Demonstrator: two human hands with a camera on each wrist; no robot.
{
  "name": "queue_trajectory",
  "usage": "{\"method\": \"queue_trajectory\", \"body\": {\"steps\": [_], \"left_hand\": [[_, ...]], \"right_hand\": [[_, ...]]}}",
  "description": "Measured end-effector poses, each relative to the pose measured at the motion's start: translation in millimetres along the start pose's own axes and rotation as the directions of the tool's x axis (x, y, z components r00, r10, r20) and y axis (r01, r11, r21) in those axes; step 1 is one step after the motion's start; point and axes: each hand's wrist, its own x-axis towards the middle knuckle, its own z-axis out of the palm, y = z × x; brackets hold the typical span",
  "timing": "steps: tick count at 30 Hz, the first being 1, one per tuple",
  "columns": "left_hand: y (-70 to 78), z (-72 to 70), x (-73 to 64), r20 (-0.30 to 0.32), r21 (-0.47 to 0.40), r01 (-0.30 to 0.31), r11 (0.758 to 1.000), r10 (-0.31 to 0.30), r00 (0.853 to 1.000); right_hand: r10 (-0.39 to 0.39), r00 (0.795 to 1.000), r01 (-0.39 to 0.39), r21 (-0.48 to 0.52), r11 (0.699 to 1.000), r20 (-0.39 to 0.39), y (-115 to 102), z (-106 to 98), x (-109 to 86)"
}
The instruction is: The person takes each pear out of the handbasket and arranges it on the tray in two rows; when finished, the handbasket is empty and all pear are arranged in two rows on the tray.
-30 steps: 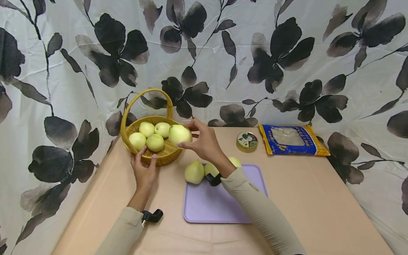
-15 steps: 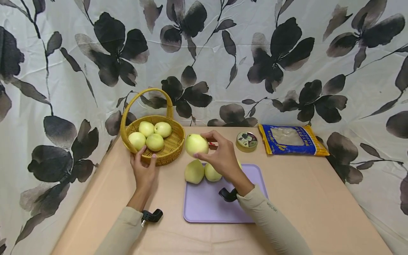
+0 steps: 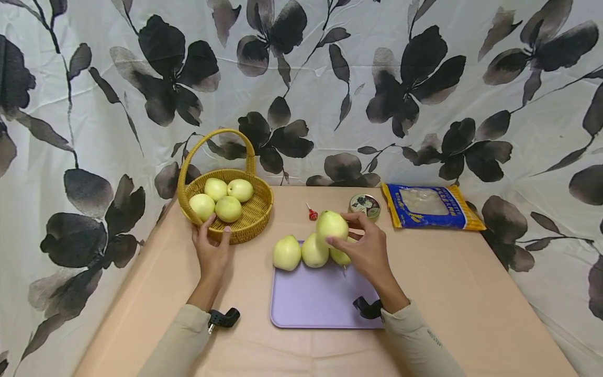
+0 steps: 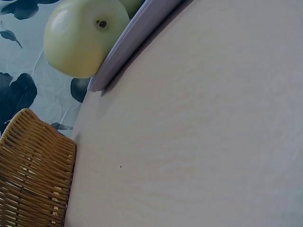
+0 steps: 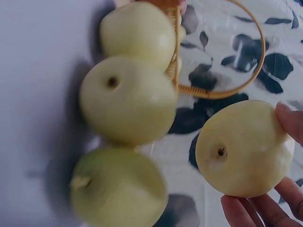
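Observation:
In the head view my right hand (image 3: 365, 246) pinches a pale yellow-green pear (image 3: 332, 226) between thumb and fingers, above the back of a lilac tray (image 3: 320, 309). Along the tray's back edge sit a pear (image 3: 287, 253) at the left, another pear (image 3: 315, 251) beside it, and a third, partly hidden pear (image 3: 340, 256) under the held one. The right wrist view shows the held pear (image 5: 244, 149) apart from the row. My left hand (image 3: 212, 256) grips the near rim of a yellow wicker basket (image 3: 256, 228), where several pears (image 3: 229, 209) lie at the left and back.
Behind the tray lie a small red object (image 3: 312, 213) with a thin pale tip and a round tin (image 3: 365, 206). To their right is a blue and yellow packet (image 3: 431, 207). A floral cloth (image 3: 330, 94) hangs along the table's back edge.
My right hand has carried the pear from the basket's right side rightward and nearer, to above the tray's back row. The small red object has come into full view. My left hand stays at the basket.

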Motion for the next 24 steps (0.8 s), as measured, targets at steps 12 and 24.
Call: {"method": "queue_trajectory", "body": {"steps": [12, 24], "left_hand": [[-0.1, 0.1, 0.4, 0.007, -0.002, -0.007, 1.000, 0.007, 1.000], [1.4, 0.4, -0.6, 0.004, 0.013, 0.001, 1.000, -0.001, 1.000]], "right_hand": [[0.108, 0.990, -0.121, -0.150, 0.981, -0.094, 39, -42, -8.7], [0.221, 0.971, -0.239, -0.299, 0.924, -0.092, 68, -62, -11.1]]}}
